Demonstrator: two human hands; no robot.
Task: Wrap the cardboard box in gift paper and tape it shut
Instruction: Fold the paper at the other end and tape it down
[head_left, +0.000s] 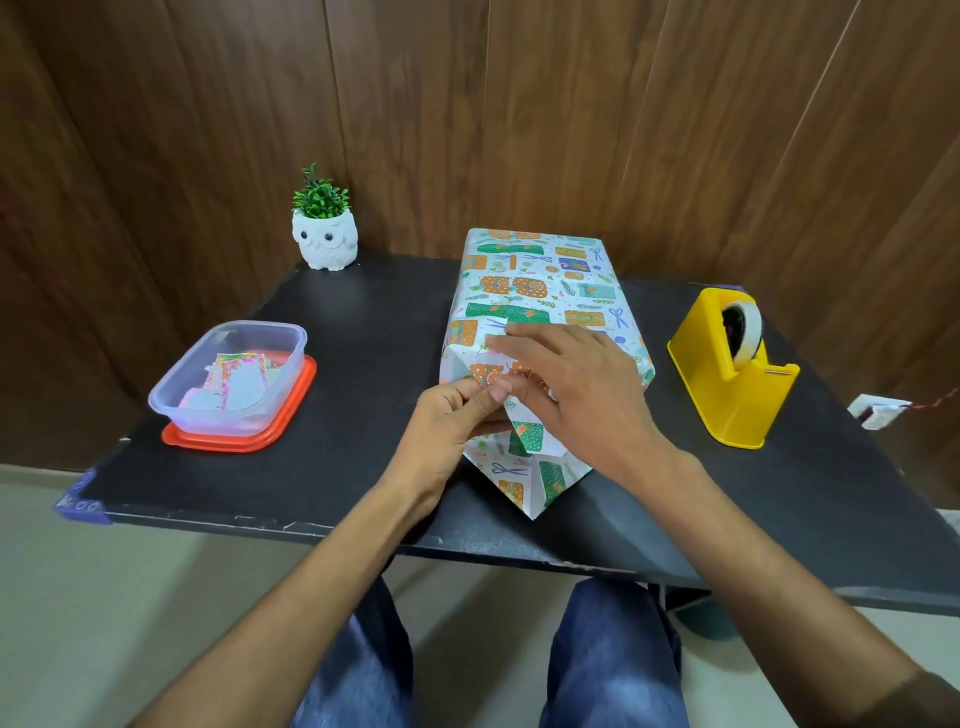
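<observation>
The cardboard box (540, 280), covered in patterned gift paper (571, 291), stands at the middle of the black counter (363, 467). A pointed paper flap (524, 483) lies flat on the counter at the box's 6 o'clock. The left hand (457, 415) has curled fingers and pinches a fold of the gift paper at the box's near face. The right hand (582, 384) rests on the near top edge, fingers straight and flat on the paper.

A yellow tape dispenser (727, 384) sits at 3 o'clock. At 9 o'clock, a clear plastic container (228, 379) of paper scraps rests on a red lid (291, 415). An owl-shaped plant pot (324, 241) stands at 11 o'clock.
</observation>
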